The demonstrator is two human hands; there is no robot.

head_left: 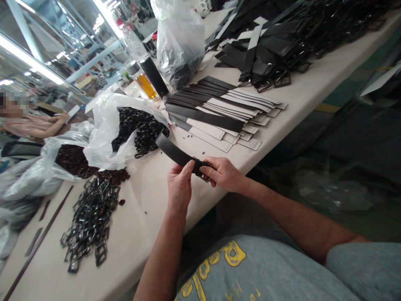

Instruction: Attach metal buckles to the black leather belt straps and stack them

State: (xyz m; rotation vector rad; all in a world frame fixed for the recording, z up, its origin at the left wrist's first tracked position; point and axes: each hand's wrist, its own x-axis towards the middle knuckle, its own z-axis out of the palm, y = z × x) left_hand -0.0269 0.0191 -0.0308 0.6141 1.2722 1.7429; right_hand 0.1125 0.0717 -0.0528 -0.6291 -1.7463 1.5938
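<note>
My left hand (pixel 181 179) pinches a black leather belt strap (pixel 173 151) between thumb and fingers, close to its buckle end. The free part of the strap curves up and away to the left over the table. At that end, my right hand (pixel 224 173) grips a dark metal belt buckle (pixel 205 179), its thumb pressed on top; the fingers partly cover it. Just beyond my hands lies a fanned row of black and white strap pieces (pixel 216 110). To the left is a heap of loose dark buckles (pixel 90 221).
Plastic bags hold black loops (pixel 140 127) and dark brown loops (pixel 73 161). Behind stand a bottle of amber liquid (pixel 145 83), a black cylinder (pixel 154 75) and a white plastic bag (pixel 180 37). Buckled straps (pixel 275 54) pile up at far right. Another person (pixel 34 121) sits at left.
</note>
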